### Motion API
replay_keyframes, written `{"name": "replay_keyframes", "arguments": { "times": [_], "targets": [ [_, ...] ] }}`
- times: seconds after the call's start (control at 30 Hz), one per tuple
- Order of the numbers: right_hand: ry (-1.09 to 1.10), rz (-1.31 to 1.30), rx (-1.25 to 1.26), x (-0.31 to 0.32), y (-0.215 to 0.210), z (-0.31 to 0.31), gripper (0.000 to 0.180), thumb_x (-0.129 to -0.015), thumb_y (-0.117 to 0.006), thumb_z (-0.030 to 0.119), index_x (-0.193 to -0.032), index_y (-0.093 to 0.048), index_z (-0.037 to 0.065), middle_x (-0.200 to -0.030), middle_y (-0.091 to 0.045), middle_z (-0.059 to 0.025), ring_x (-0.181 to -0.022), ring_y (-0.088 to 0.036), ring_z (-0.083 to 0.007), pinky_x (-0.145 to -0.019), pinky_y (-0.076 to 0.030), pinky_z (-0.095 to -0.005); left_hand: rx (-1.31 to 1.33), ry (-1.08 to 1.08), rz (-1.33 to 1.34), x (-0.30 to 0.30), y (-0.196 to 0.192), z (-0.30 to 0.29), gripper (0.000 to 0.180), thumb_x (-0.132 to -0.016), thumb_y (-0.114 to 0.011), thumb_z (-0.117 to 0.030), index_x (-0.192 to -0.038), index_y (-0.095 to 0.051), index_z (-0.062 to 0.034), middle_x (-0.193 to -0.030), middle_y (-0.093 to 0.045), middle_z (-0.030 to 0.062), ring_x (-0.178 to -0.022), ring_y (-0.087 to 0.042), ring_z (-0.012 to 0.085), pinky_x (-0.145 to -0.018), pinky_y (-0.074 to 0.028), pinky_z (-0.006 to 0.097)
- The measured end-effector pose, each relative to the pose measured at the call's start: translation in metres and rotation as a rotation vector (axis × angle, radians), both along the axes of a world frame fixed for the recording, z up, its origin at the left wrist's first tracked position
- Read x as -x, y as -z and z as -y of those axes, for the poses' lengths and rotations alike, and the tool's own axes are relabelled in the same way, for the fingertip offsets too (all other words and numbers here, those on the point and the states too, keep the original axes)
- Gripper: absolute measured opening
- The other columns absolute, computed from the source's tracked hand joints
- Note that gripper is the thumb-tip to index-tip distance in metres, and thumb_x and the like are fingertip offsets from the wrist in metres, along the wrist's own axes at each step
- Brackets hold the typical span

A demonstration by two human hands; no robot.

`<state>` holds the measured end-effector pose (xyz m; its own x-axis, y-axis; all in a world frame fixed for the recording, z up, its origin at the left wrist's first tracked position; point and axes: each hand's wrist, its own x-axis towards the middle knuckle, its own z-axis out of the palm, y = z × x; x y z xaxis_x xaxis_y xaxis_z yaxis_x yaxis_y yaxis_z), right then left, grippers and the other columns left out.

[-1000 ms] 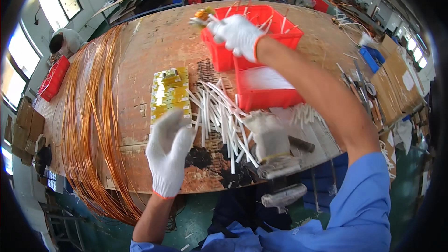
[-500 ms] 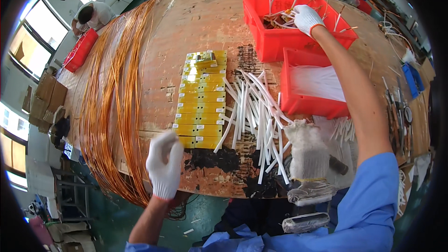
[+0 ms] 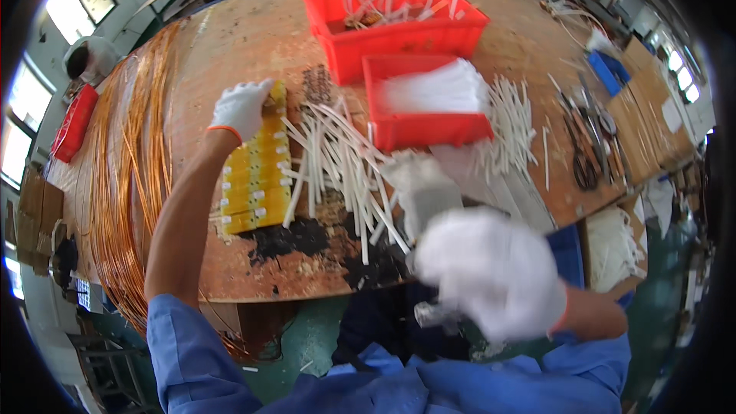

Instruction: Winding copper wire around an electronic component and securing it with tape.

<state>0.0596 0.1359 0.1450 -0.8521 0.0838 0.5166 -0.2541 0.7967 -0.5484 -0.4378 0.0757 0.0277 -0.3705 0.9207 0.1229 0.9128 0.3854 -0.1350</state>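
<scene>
Both my hands wear white knit gloves. My left hand reaches to the far end of the stacked yellow strips, which bear small white labels. Its fingers are bent closed over a small piece at that end, which they mostly cover. My right hand is at the table's near edge, beside an upright whitish knit bundle. Motion smears it, so its fingers and anything in them cannot be made out. Loose white tubes lie right of the yellow strips.
A large red bin holds parts with pale leads; a smaller red bin holds white sleeves. Long copper wires lie left. More white tubes, scissors and hand tools lie right. Another person is at the far left.
My right hand has left the large red bin and come back to the near edge. My left hand has moved forward to the far end of the yellow strips. The view has shifted right.
</scene>
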Motion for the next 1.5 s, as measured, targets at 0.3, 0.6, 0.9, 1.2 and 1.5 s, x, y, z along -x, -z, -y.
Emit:
{"name": "replay_keyframes", "arguments": {
  "times": [0.3,0.6,0.9,1.2,1.5],
  "targets": [
    [0.315,0.334,1.665,-0.110,0.201,0.151,0.050,-0.109,-0.069,0.014,-0.155,-0.058,-0.001,-0.121,-0.078,-0.0099,-0.097,-0.078,-0.0188,-0.091,-0.063,-0.0368,-0.700,0.043,1.306,-0.200,-0.047,0.048,0.054,-0.095,-0.080,-0.006,-0.145,-0.063,0.0037,-0.124,-0.079,0.0135,-0.107,-0.076,0.0159,-0.093,-0.060,0.031],
    [0.676,-0.163,0.482,-0.114,0.141,0.169,0.048,-0.100,-0.065,-0.001,-0.148,-0.063,-0.007,-0.144,-0.069,-0.0254,-0.115,-0.075,-0.0310,-0.102,-0.060,-0.0378,-0.502,0.245,1.267,-0.386,-0.074,0.108,0.062,-0.091,-0.081,0.009,-0.148,-0.057,0.0036,-0.127,-0.076,0.0124,-0.114,-0.074,0.0162,-0.098,-0.061,0.033],
    [0.043,-0.361,2.003,-0.071,0.204,0.185,0.049,-0.112,-0.064,0.006,-0.158,-0.053,-0.003,-0.150,-0.066,-0.0191,-0.125,-0.072,-0.0287,-0.108,-0.062,-0.0482,-0.486,0.302,1.022,-0.395,-0.058,0.101,0.062,-0.090,-0.084,0.003,-0.147,-0.060,0.0009,-0.129,-0.073,0.0096,-0.113,-0.072,0.0139,-0.091,-0.061,0.029],
    [0.131,-0.088,1.008,-0.119,0.126,0.191,0.051,-0.104,-0.069,0.003,-0.155,-0.061,-0.001,-0.118,-0.078,-0.0131,-0.090,-0.070,-0.0079,-0.089,-0.058,-0.0285,-0.507,0.266,1.075,-0.392,-0.050,0.097,0.061,-0.093,-0.082,0.005,-0.148,-0.057,0.0022,-0.131,-0.073,0.0128,-0.117,-0.073,0.0171,-0.100,-0.062,0.034],
    [0.457,0.029,1.117,-0.124,0.134,0.182,0.080,-0.102,-0.062,-0.001,-0.175,-0.030,0.001,-0.085,-0.072,-0.0086,-0.071,-0.067,-0.0109,-0.071,-0.055,-0.0284,-0.485,0.217,1.057,-0.397,-0.048,0.101,0.060,-0.093,-0.081,0.007,-0.148,-0.057,0.0033,-0.130,-0.074,0.0151,-0.118,-0.074,0.0185,-0.099,-0.063,0.034]
  ]
}}
